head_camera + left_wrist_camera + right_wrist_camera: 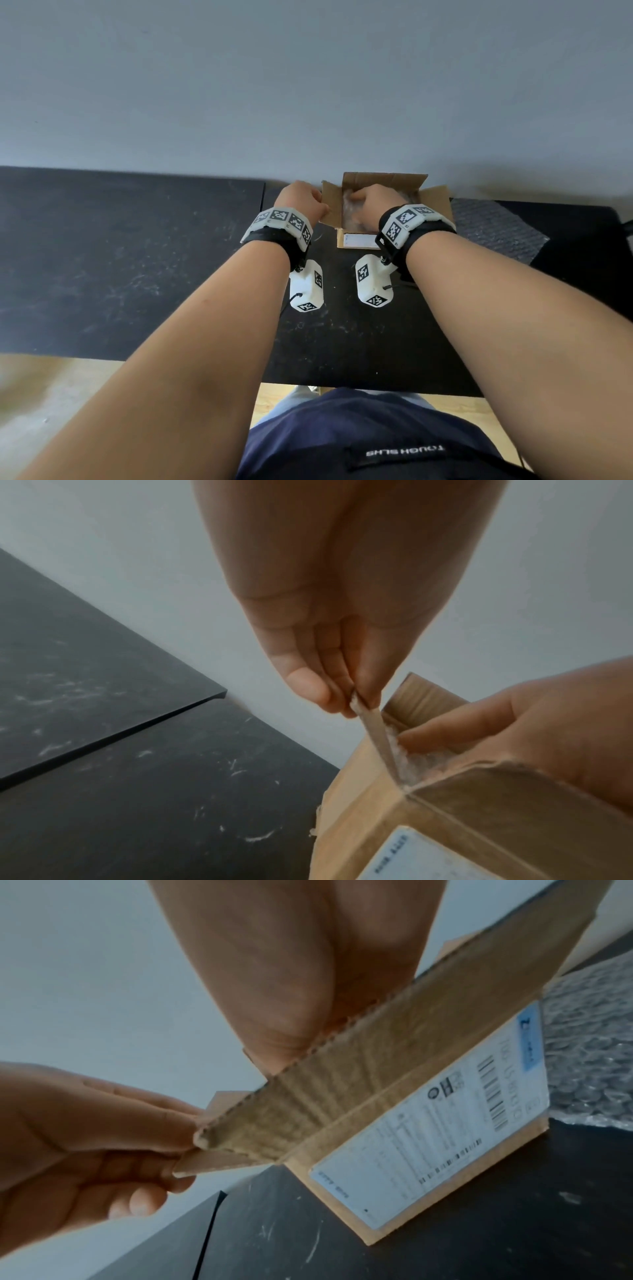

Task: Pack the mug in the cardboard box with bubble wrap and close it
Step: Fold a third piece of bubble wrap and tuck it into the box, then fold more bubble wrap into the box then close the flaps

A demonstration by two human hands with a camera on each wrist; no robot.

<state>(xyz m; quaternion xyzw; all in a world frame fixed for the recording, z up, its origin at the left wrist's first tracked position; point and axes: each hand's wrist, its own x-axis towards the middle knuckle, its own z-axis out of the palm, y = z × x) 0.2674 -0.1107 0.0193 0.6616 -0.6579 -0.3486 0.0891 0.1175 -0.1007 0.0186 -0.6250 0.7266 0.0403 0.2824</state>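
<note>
box [356, 240] open on black tabletop [342, 335], near wall | left hand [301, 200] pinching left flap [330, 205] edge, thumb and fingers | right hand [371, 205] down inside box on bubble wrap [407, 764], grip unclear | mug not visible | spare bubble wrap sheet [493, 226] right of box

matt corrugated cardboard box [356, 240], scuffed black table [137, 257]

Bubble wrap [352, 214] inside cardboard box [358, 240]
</note>
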